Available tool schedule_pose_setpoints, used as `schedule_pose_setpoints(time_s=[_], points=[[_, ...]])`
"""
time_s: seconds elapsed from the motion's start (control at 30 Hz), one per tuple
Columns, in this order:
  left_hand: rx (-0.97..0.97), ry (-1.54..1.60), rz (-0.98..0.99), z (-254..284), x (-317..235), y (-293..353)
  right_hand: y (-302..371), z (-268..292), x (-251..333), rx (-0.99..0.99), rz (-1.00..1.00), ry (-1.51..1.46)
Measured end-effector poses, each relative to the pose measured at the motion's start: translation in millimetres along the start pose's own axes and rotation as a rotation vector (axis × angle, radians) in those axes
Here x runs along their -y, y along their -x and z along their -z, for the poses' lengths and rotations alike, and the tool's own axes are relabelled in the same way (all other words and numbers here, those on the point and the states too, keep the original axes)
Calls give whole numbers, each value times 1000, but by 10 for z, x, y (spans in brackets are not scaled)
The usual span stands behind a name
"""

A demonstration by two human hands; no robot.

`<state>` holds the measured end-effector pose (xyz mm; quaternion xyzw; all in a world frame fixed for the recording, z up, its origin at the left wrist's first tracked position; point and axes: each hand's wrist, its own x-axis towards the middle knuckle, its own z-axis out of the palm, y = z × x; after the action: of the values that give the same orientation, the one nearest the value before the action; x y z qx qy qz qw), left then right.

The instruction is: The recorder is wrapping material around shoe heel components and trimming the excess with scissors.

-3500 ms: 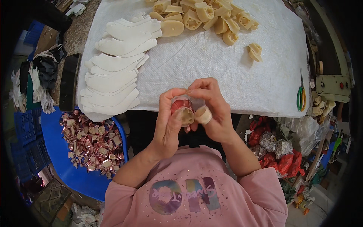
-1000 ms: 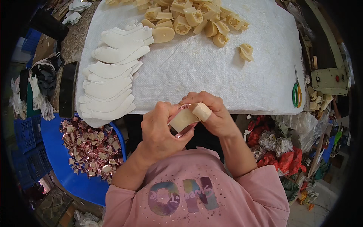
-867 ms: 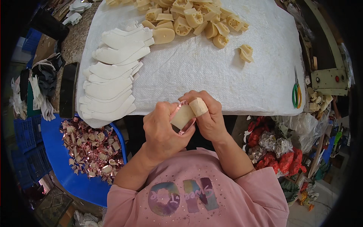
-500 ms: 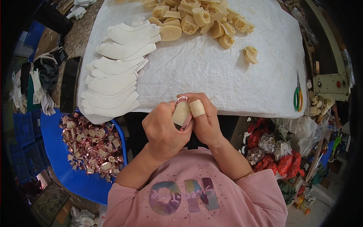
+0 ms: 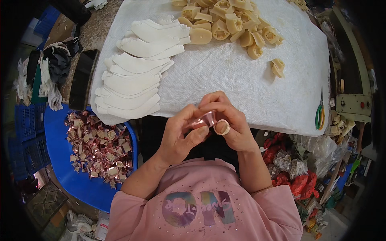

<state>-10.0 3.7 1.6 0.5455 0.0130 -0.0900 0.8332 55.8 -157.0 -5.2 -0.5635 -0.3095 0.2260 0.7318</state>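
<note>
Between my two hands, at the near edge of the table, is a shoe heel [image 5: 206,119] wrapped in shiny metallic pink material. My left hand [image 5: 176,134] closes round its left side, the thumb lying along the near side. My right hand [image 5: 235,125] grips the other end, with fingers curled over the far side. Beige tape is wound round the right thumb [image 5: 222,127]. Fingers hide much of the heel. To the left, overlapping white curved cut pieces [image 5: 130,86] lie in a fanned row. Bare beige plastic heels [image 5: 234,23] are heaped at the far side.
A blue basin [image 5: 91,194] full of pink-covered heels [image 5: 102,146] stands at lower left. A single beige heel [image 5: 277,68] lies apart on the white woven sheet [image 5: 241,88]. Green-handled scissors [image 5: 319,115] rest at the right edge, a black phone [image 5: 83,79] at the left.
My hands have turned the heel: its pale flat face showed before, and now its shiny pink side does. The right hand has shifted slightly right, and the whole view has moved a little.
</note>
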Motion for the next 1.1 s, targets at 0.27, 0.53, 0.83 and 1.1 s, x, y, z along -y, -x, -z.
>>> schedule_pose_setpoints(time_s=[0.27,0.53,0.83,1.1], points=[[-244,-491,-316,71,5,55,-124,-79,91,-8,171,806],[-598,-737,-394,481,-101,490,-499,-280,113,104,142,715],[-1430,-1307,-110,1639,-107,1666,-906,-405,-73,-9,209,980],[-1193,-1200,-452,1290,-445,977,-1288,-759,-179,6,334,988]])
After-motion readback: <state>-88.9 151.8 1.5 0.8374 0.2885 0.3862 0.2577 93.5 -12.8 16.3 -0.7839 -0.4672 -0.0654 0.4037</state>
